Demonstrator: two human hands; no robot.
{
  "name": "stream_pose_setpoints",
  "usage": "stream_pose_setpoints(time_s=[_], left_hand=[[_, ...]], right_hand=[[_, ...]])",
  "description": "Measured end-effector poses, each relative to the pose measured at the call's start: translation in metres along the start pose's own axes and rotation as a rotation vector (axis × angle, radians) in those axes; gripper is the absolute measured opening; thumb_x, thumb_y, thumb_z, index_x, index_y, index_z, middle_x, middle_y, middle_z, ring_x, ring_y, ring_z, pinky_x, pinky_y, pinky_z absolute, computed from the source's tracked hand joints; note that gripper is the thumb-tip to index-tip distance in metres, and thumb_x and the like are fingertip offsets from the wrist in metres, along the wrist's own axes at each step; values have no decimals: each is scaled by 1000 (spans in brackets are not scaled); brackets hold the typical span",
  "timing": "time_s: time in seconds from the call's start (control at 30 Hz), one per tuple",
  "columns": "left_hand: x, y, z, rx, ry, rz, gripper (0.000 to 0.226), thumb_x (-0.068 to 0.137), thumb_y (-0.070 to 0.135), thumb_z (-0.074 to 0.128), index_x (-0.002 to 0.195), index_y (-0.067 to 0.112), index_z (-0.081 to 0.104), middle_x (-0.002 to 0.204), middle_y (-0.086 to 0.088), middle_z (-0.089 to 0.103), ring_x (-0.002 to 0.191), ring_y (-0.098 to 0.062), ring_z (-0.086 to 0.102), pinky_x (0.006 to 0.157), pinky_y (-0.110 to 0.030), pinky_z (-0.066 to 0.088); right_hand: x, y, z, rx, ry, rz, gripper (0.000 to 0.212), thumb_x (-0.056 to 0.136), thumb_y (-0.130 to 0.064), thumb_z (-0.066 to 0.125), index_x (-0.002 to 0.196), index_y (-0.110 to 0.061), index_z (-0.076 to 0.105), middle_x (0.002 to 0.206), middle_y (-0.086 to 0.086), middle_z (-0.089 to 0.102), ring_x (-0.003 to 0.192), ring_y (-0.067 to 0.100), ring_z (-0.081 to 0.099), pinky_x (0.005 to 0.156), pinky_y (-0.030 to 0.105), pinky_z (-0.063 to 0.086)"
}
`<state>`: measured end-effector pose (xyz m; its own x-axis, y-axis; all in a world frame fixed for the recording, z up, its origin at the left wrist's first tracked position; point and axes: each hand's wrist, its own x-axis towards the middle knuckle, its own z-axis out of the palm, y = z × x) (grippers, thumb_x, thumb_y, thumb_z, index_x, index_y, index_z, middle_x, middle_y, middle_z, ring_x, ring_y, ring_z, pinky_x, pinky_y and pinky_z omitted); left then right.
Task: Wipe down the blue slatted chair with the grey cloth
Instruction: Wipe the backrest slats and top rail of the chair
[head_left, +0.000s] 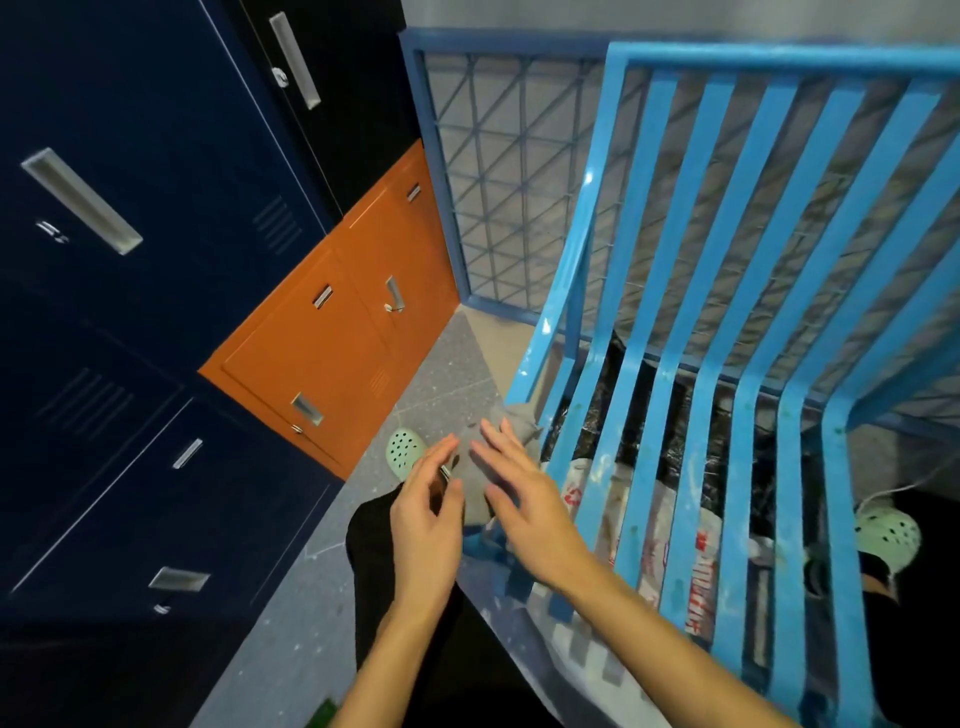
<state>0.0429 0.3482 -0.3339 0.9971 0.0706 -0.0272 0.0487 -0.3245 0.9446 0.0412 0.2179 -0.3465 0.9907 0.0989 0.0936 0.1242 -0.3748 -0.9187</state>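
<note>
Seemingly mid-regrip, the left hand (428, 519) pinches the grey cloth (475, 504) while the right hand (524, 501) lies over it, fingers straight and spread, at the 9 o'clock edge of the blue slatted chair (779, 56), so the next move probably calls for sweeping toward 3 o'clock.

The left hand (423, 525) and right hand (530, 509), both blurred, blocked most of the grey cloth (477, 499) from my view. I couldn't tell whether the left fingers pinched it. The blue chair (779, 56) ran off the right and bottom edges. Red print on the bag (706, 561) under its slats was unreadable.
</note>
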Motion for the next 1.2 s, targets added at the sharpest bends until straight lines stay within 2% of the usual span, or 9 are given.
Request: stream_pose_setpoints(time_s=[0.13,0.23,0.33,0.43,0.63,0.8,0.9,1.07,1.2], left_hand=[[6,7,26,227,-158,106,48,103,21,47,150,23,39,154,11,38,141,1,32,117,-25,29],[22,8,51,447,-207,120,58,103,38,43,156,22,24,160,6,26,146,-10,25,118,-33,27],[39,6,64,606,-140,120,57,102,39,43,154,22,26,155,2,37,136,-18,42,103,-36,41],[44,0,64,618,-137,123,56,102,41,42,154,24,27,150,1,44,128,-20,51,93,-37,46],[25,-13,55,562,-73,155,59,101,43,43,154,20,30,148,-2,48,128,-18,51,95,-29,43],[0,-24,47,374,-11,142,57,99,37,48,152,21,33,142,14,41,125,23,29,93,6,23],[-7,-31,47,343,5,152,57,98,30,54,150,18,35,135,17,40,116,34,28,88,8,26],[11,-30,45,433,-43,178,56,96,43,52,146,20,41,134,11,54,119,9,46,94,0,31],[37,-22,48,551,-120,177,58,97,53,45,146,22,39,130,-1,62,115,-18,60,95,-35,51]], right_hand=[[-10,2,-14,408,309,203,34,94,-1,57,123,-16,63,129,-5,60,120,3,55,102,21,46],[-9,5,-15,540,332,337,32,98,-2,51,124,-16,62,120,-5,65,111,3,62,88,21,53],[-9,11,-19,719,367,455,34,98,1,47,130,-8,57,116,1,68,105,7,66,88,27,55],[-9,18,-21,743,351,517,34,98,-3,49,132,-7,55,115,5,70,108,16,66,95,39,53],[-5,21,-19,821,322,618,29,98,-12,53,126,-9,60,113,7,70,105,18,67,89,36,56],[-10,28,-20,787,294,660,24,99,-12,52,119,-12,65,110,5,72,106,19,66,91,38,55],[-12,30,-18,772,272,659,23,98,-11,51,115,-12,67,106,5,73,105,21,67,93,40,54],[-6,24,-21,705,375,560,22,97,-7,52,107,-16,69,105,0,73,105,14,66,94,29,51],[-8,19,-27,542,464,436,27,96,-2,51,112,-18,67,113,-4,67,109,5,59,94,22,48]])
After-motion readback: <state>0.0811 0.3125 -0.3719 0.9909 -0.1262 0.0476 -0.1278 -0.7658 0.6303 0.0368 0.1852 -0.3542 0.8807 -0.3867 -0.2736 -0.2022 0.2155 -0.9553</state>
